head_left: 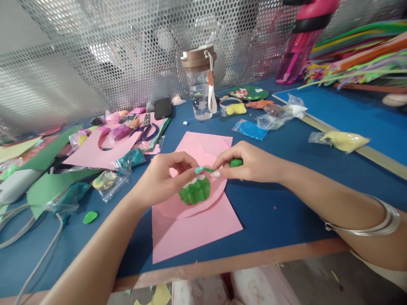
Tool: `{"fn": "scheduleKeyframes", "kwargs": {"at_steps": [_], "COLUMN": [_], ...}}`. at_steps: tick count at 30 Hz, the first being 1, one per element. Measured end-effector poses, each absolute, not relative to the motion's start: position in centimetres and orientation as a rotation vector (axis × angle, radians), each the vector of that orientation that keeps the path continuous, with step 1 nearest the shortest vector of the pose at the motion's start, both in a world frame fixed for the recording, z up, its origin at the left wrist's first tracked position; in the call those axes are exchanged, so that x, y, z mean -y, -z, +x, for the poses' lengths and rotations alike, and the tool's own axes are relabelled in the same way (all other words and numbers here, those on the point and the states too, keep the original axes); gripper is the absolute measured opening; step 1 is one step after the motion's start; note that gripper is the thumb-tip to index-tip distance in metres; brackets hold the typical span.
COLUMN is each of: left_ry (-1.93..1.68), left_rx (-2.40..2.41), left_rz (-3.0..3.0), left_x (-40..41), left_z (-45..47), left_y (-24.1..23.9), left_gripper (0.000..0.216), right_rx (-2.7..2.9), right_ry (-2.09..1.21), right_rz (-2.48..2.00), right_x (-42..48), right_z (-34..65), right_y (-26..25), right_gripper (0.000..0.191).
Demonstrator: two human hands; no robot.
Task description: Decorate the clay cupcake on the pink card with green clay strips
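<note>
Green ridged piece [196,194] on pink paper, a thin green strip [208,169] above it.
Nearest me, a pink sheet [193,243] lies on the blue counter [273,216], a pink disc [170,212] over it; on the disc sits the glossy ridged piece, white bumps along its far edge. My left grip [168,176] and right grip [246,163] pinch the strip from either side, a green lump [236,162] at my right fingers. Farther back stands a clear cup [200,93].

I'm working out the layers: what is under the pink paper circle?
Pink paper sticks out from under the pink circle, on the blue tabletop. Whatever the circle covers is hidden, so I can't tell whether it's one sheet or several.
</note>
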State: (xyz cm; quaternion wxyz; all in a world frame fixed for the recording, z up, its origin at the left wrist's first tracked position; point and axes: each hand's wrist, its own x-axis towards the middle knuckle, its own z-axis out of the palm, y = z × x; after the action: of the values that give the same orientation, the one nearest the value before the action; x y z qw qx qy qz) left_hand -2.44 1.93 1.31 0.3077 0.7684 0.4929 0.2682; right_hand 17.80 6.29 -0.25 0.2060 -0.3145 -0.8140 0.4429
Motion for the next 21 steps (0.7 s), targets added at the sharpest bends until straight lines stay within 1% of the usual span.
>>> {"fn": "scheduleKeyframes", "kwargs": {"at_steps": [2, 5, 8, 11, 15, 21], "left_ry": [-0.645, -0.555, -0.57, -0.595, -0.63, -0.606], "left_rx": [-1.386, -1.524, -1.583, -1.613, -1.725, -1.852], "left_rz": [2.056, 2.057, 1.989, 1.856, 1.823, 1.773], "left_x": [-1.9, -1.5, -0.8, 0.0, 1.1, 1.9], "left_z": [-2.2, -1.4, -0.5, 0.2, 0.2, -0.6], "left_y": [-1.8, -2.2, -2.2, -1.8, -1.1, 0.0], "left_gripper": [0.018, 0.016, 0.015, 0.015, 0.02, 0.022], "right_rx": [2.293, 2.314, 2.328, 2.364, 2.399, 2.57], "right_ry": [-1.199, -1.075, -0.959, -0.945, -0.924, -0.877], "right_rz": [-0.892, -0.953, -0.979, -0.974, -1.012, -0.957], "right_x": [-6.3, -6.3, -6.4, -6.2, -5.9, -5.7], "right_z": [17.7, 17.7, 17.8, 17.7, 17.5, 17.3], "right_y": [0.3, 0.5, 0.7, 0.5, 0.1, 0.5], "right_gripper": [0.019, 0.029, 0.032, 0.028, 0.012, 0.023]}}
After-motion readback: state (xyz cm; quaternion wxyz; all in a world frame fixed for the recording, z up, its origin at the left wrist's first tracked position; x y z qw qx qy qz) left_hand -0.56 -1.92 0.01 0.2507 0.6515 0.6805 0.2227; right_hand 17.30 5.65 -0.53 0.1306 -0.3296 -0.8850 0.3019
